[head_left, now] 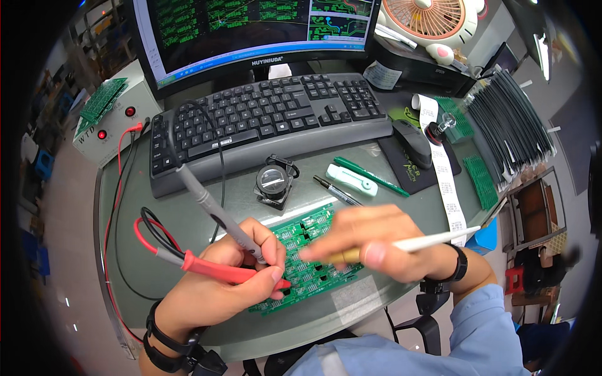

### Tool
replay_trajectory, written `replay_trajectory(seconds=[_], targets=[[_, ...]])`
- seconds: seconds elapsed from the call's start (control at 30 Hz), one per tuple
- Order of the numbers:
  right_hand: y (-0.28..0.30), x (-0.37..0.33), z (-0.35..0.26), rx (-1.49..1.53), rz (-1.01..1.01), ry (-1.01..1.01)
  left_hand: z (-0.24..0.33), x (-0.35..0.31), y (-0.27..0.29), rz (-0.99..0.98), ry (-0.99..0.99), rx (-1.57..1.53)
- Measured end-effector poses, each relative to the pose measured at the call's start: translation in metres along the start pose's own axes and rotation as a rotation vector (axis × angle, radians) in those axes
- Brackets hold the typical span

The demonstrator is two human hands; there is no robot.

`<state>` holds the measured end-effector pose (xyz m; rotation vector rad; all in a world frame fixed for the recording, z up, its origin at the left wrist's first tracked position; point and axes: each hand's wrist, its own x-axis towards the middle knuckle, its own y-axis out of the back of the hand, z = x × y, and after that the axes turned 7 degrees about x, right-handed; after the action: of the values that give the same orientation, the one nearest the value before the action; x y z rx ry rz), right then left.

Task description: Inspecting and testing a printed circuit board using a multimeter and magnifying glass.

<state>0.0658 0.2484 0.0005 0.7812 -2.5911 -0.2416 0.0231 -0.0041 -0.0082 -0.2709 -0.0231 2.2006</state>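
A green circuit board panel point(301, 298) lies near the front edge of the table under my hands, crowded with small components. My left hand point(229, 291) is closed around a red test probe point(219, 268) with red and black leads, its tip down by the board. In the same grip stands a grey pen-shaped probe point(210, 203), a thin black cord at its upper end. My right hand point(382, 241), its fingers blurred, holds a white tapered tool point(436, 240) with a tan section over the board. The tool's working end is smeared by motion.
Behind the board are a loupe point(274, 182), a black pen point(337, 190), a green pen point(371, 176), a mint-white correction tape point(352, 180) and a keyboard point(269, 119). A mouse point(412, 143), paper strip point(446, 188) and rack of boards point(511, 125) stand right; a test box point(119, 116) left.
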Motion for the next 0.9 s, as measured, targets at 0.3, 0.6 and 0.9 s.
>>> replay_trajectory(seconds=[0.3, 0.6, 0.9], targets=[[-0.022, -0.013, 0.01, 0.01, -0.029, 0.026, 0.004, 0.003, -0.002, 0.03, -0.002, -0.021], [-0.04, -0.015, 0.018, -0.232, 0.098, 0.094, 0.002, 0.003, -0.002, 0.041, -0.015, -0.012], [-0.042, -0.015, 0.018, -0.321, 0.09, 0.103, 0.002, 0.003, -0.002, 0.039, -0.002, -0.032]])
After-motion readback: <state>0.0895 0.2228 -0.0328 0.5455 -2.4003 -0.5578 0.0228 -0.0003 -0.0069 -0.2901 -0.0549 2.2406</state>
